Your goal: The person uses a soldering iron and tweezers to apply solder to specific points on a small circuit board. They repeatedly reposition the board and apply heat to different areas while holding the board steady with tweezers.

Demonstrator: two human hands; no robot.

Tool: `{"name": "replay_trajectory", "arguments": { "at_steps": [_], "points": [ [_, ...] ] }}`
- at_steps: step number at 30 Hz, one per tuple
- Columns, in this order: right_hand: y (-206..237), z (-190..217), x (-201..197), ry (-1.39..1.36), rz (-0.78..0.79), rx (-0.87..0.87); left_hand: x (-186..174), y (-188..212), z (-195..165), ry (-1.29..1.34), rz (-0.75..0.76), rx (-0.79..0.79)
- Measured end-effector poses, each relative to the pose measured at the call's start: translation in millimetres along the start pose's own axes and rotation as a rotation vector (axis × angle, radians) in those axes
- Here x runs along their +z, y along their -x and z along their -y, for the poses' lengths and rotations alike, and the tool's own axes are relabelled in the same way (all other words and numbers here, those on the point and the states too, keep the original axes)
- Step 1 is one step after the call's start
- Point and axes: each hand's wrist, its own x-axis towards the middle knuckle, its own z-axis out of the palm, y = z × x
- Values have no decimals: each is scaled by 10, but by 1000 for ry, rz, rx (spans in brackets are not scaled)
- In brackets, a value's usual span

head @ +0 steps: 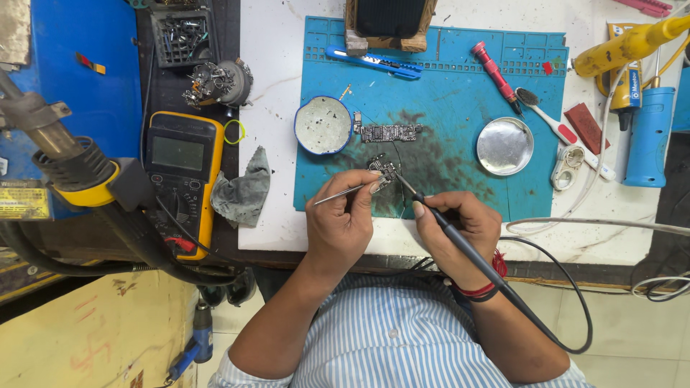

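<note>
The left hand (343, 219) is closed around a pair of tweezers (338, 195), pinched low between thumb and fingers so the tips reach the small circuit board (384, 171) lying just beyond its fingertips; that grip seems meant to pin the little board flat so it cannot slide on the blue mat (460, 108). The right hand (453, 230) is clamped pen-fashion on a black soldering iron (449, 233), its tip angled in to meet the same board from the other side, while the cord (568, 316) trails back past the wrist and loops clear of the work. Both hands rest their heels near the edge of the mat, close together, which likely steadies such fine work. Just beyond the small board lies a long narrow circuit board (388, 132), apart from it, and beyond the left hand sits a round blue-rimmed tin (323, 126), near enough to reach. Beyond the right hand rests a shiny metal dish (505, 146), and farther out a red screwdriver (496, 72) and a blue knife (374, 62). Off to the left hand's outer side lie a grey rag (243, 188) and a yellow meter (183, 172), set aside off the mat.
</note>
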Motion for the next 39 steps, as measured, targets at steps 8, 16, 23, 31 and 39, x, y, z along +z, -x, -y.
{"name": "replay_trajectory", "arguments": {
  "at_steps": [8,16,23,31,39],
  "points": [
    [-1,-3,17,20,-3,-12,0,9,-5,2,-3,-4],
    [1,2,8,30,-6,9,2,10,-4,7,-3,-19],
    [-4,9,18,22,-5,-3,-2,8,-1,-5,-6,-20],
    [-3,15,11,32,-5,2,0,11,1,-6,-4,-20],
    [27,-27,-33,-32,5,-2,3,28,4,8,-13,-22]
  ]
}}
